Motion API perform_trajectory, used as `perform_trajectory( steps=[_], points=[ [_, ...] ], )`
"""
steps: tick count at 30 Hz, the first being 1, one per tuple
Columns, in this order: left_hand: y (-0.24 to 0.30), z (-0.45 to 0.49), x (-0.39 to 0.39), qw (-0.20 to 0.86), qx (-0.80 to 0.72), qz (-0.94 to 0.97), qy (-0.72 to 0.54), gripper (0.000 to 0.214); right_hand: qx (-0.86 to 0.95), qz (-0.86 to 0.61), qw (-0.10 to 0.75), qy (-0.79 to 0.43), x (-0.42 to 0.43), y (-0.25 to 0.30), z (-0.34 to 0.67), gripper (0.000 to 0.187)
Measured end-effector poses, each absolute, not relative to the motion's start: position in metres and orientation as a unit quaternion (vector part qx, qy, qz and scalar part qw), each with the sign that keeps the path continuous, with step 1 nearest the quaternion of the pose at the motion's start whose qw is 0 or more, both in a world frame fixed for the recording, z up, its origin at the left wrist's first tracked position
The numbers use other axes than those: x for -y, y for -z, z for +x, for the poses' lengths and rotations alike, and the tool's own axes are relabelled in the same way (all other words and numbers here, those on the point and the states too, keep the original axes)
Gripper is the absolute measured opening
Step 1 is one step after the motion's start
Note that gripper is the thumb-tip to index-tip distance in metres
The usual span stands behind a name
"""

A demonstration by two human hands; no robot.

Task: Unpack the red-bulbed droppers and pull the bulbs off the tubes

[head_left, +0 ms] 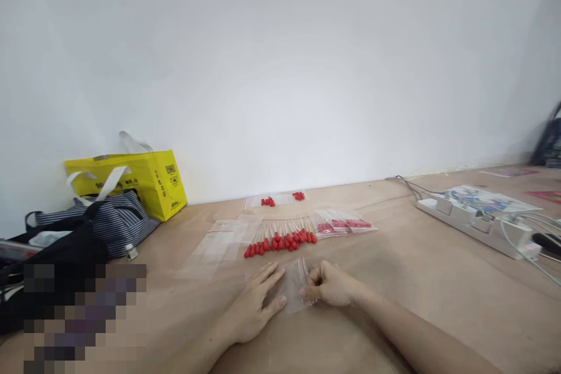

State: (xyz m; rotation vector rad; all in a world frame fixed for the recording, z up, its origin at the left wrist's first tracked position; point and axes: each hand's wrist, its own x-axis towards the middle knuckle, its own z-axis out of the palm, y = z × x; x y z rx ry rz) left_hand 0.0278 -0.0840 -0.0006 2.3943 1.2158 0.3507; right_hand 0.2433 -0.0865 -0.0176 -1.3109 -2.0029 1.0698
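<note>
A clear zip-lock bag with a red line along its seal lies flat on the brown table. My left hand rests on the bag's left side, its fingers spread. At the opposite side my right hand pinches the sealed edge between thumb and fingers. Just beyond both hands is a row of pale sticks with red rounded heads, the heads toward me. Flat clear bags overlap to the left of the row. Filled bags with red pieces inside lie on its right.
Farther back, two small clusters of red-headed sticks lie on clear bags by the white wall. A yellow bag and a striped bag stand at left. On the right are a white power strip, cables and a printed sheet.
</note>
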Motion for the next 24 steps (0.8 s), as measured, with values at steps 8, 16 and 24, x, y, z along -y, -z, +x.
perform_trajectory(
  steps=[8, 16, 24],
  points=[
    [0.004, 0.019, 0.068, 0.29, -0.477, 0.755, -0.344, 0.052, 0.729, -0.363, 0.353, -0.462, 0.086, 0.016, 0.245, 0.032],
    [-0.014, -0.022, 0.041, 0.336, -0.531, 0.662, -0.409, 0.038, 0.696, -0.465, 0.398, -0.375, 0.085, 0.021, 0.241, 0.014],
    [-0.017, -0.098, -0.011, 0.142, -0.739, 0.498, -0.431, 0.022, 0.726, -0.506, 0.381, -0.268, 0.081, 0.019, 0.246, 0.01]
  ],
)
